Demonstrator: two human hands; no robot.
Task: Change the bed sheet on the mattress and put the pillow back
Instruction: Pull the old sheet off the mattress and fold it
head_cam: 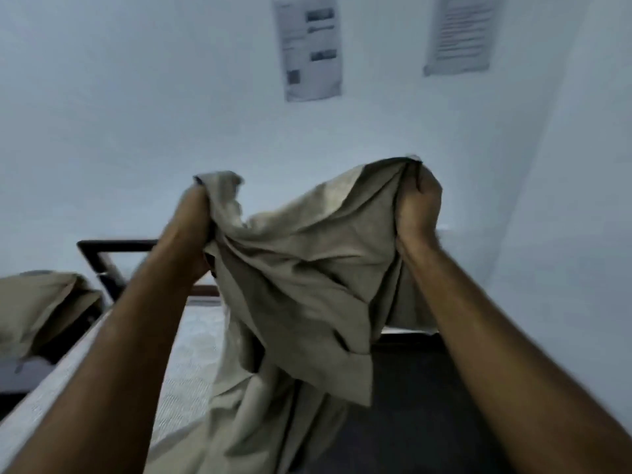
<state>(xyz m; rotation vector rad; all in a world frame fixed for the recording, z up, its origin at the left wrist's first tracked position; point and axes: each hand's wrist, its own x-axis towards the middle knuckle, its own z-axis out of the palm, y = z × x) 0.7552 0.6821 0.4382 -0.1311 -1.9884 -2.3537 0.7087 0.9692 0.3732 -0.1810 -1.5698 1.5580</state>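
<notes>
A beige bed sheet [301,275] hangs bunched in the air in front of me, its lower part trailing down onto the bare white mattress [191,364]. My left hand [195,230] grips one gathered edge of the sheet at its upper left. My right hand [415,206] grips another gathered edge at its upper right, a little higher. Both arms are stretched forward and up. A beige pillow [41,309] lies off to the left, beyond the mattress edge. The far part of the mattress is hidden behind the sheet.
A dark bed frame rail [113,248] rises behind the mattress head. A pale wall fills the background with two printed papers [311,46] stuck on it. A dark surface [420,388] lies to the right of the mattress.
</notes>
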